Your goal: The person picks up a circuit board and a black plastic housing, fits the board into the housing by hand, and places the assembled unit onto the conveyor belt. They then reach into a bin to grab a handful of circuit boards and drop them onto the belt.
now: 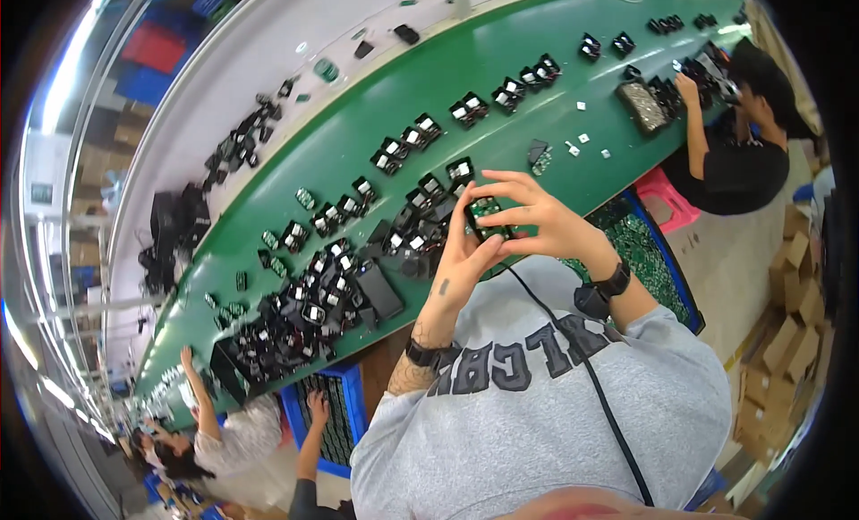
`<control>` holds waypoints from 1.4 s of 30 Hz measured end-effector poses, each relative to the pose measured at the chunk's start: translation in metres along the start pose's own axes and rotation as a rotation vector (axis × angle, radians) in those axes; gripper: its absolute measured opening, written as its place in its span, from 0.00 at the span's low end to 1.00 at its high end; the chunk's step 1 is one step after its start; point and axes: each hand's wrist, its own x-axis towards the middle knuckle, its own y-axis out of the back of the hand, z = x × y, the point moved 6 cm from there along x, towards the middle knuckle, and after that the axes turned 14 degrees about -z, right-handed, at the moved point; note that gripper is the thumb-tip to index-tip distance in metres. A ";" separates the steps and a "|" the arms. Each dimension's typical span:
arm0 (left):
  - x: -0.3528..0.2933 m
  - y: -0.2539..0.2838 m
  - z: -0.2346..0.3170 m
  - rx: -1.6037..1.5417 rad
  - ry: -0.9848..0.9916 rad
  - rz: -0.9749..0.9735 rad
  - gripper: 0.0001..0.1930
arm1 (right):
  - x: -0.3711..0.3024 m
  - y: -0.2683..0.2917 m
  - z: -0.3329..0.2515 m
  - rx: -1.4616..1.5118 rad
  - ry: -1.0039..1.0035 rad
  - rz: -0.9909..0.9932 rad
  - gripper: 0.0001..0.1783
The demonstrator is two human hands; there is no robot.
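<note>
In front of my chest I hold a small black housing with a green circuit board in it. My left hand is closed around its left side, the thumb along the lower edge. My right hand grips it from the right, with fingers bent over the board; they hide part of it. Just beyond my left hand, similar black housings with white parts stand in a row on the green bench. A pile of black housings with wires lies to the left.
The long green bench runs across the view. Loose boards and small white pieces lie to the right. A blue-rimmed bin of green boards stands near my right side. Co-workers sit at both ends; a pink stool is at right.
</note>
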 end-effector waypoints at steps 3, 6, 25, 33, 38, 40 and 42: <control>-0.008 0.005 -0.003 0.011 -0.016 0.057 0.39 | 0.004 -0.005 0.000 -0.009 -0.006 -0.007 0.23; -0.014 0.004 0.000 -0.008 -0.016 0.088 0.39 | 0.005 -0.016 0.000 0.028 -0.025 -0.031 0.23; -0.024 0.006 -0.004 0.122 0.009 0.010 0.41 | -0.002 -0.062 0.032 0.986 -0.464 0.206 0.26; -0.030 0.010 0.000 0.148 0.091 0.011 0.42 | 0.003 -0.065 0.035 0.986 -0.437 0.169 0.24; -0.034 0.017 0.002 0.200 0.120 0.035 0.42 | 0.007 -0.066 0.037 0.958 -0.530 0.135 0.24; -0.035 0.017 0.003 0.228 0.119 0.037 0.42 | 0.008 -0.068 0.037 0.972 -0.514 0.129 0.23; -0.036 0.017 0.005 0.167 0.085 0.060 0.41 | 0.009 -0.068 0.034 0.952 -0.532 0.147 0.24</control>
